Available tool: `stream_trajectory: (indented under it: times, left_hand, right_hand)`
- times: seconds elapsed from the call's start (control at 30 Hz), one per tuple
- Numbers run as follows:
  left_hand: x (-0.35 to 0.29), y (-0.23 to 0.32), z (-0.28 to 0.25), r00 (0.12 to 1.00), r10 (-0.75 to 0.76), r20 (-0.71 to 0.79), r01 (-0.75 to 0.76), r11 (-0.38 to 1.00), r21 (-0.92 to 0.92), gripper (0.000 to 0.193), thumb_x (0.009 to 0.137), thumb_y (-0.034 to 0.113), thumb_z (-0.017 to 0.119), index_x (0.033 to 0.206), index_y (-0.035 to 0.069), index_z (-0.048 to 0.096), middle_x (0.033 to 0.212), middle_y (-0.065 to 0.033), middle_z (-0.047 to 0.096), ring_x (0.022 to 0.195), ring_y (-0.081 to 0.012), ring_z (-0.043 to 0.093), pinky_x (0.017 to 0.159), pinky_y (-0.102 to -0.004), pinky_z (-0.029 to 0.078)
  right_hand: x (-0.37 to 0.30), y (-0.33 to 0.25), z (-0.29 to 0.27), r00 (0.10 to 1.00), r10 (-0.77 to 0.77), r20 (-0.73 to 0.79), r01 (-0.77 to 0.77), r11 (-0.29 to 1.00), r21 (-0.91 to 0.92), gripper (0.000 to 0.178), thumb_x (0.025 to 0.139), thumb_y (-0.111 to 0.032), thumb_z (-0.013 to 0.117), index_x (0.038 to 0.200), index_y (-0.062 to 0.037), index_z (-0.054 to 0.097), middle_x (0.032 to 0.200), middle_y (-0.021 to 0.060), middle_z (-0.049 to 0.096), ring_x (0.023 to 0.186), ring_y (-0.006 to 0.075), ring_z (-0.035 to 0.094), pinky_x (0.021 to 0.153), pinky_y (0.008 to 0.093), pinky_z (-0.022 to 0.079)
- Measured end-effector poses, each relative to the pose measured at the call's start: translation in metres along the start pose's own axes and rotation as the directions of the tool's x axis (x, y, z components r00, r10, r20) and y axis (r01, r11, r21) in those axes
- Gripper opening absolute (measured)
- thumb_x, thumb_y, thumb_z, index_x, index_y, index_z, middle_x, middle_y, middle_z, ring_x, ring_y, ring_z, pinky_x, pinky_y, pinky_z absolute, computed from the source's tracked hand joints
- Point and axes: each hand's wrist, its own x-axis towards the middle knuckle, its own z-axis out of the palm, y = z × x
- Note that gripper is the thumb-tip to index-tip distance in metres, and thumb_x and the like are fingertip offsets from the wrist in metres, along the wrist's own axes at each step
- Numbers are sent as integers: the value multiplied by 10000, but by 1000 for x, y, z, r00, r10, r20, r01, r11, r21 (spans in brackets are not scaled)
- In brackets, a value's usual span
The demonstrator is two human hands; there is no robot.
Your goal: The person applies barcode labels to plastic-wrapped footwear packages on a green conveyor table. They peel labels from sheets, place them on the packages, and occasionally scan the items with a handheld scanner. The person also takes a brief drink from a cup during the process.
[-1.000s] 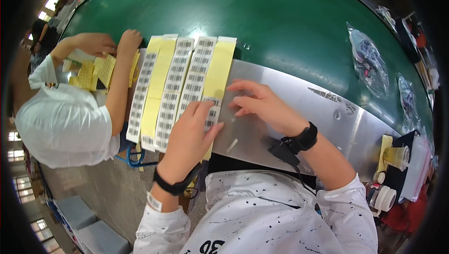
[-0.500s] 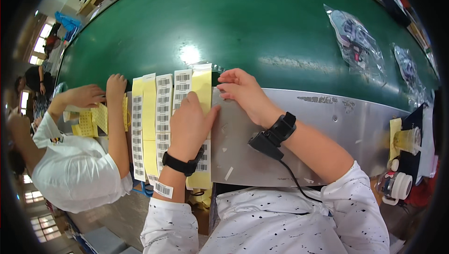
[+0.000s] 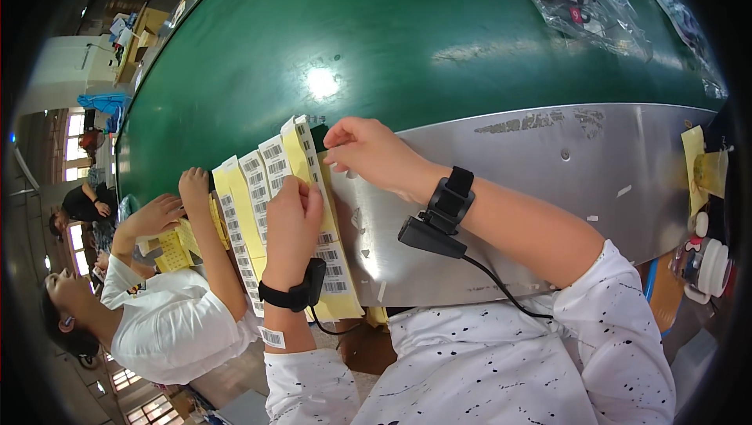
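Long strips of barcode labels (image 3: 254, 178) on pale yellow backing lie side by side at the metal edge of the worktable. My left hand (image 3: 291, 225) rests over them with its fingers curled closed; what is in its grip, if anything, is hidden. Just beyond the rightmost label strip (image 3: 306, 143), my right hand (image 3: 372, 151) has its thumb and fingertips pinched together. Whatever they hold is too small to make out. One loose barcode label (image 3: 272, 337) is stuck to my left forearm. Both wrists wear black straps.
To my left, a person in a white shirt (image 3: 176, 323) handles yellow label sheets (image 3: 174, 249). Clear-bagged shoes (image 3: 576, 2) lie on the green belt (image 3: 392, 49) at far right. A drink cup (image 3: 710, 174) and a white-lidded bottle (image 3: 709, 268) stand at the right edge.
The view has turned, shifting the bagged shoes up and the strips to a slant. My left hand has curled from lying flatter. The fingers of my right hand have drawn together.
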Motion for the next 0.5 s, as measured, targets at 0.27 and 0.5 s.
stream_trajectory:
  times: [0.27, 0.5]
  left_hand:
    - [-6, -4, -10, 995, -46, 93, 67, 967, -245, 198, 965, 149, 549, 884, -31, 531, 648, -84, 604, 518, -117, 580, 464, -251, 473]
    - [-12, -14, -21, 997, -16, 73, 38, 952, -305, 175, 970, 138, 540, 928, -32, 546, 670, -80, 613, 531, -111, 592, 478, -246, 495]
  right_hand:
    - [-6, -3, 7, 991, 44, 127, -48, 999, 26, 186, 885, -70, 590, 1030, 45, 602, 958, 103, 646, 833, 143, 634, 727, 260, 507]
    - [-9, -4, 37, 990, 62, 127, -70, 996, 57, 239, 882, -31, 574, 1103, 57, 602, 1001, 120, 651, 842, 155, 631, 751, 262, 522]
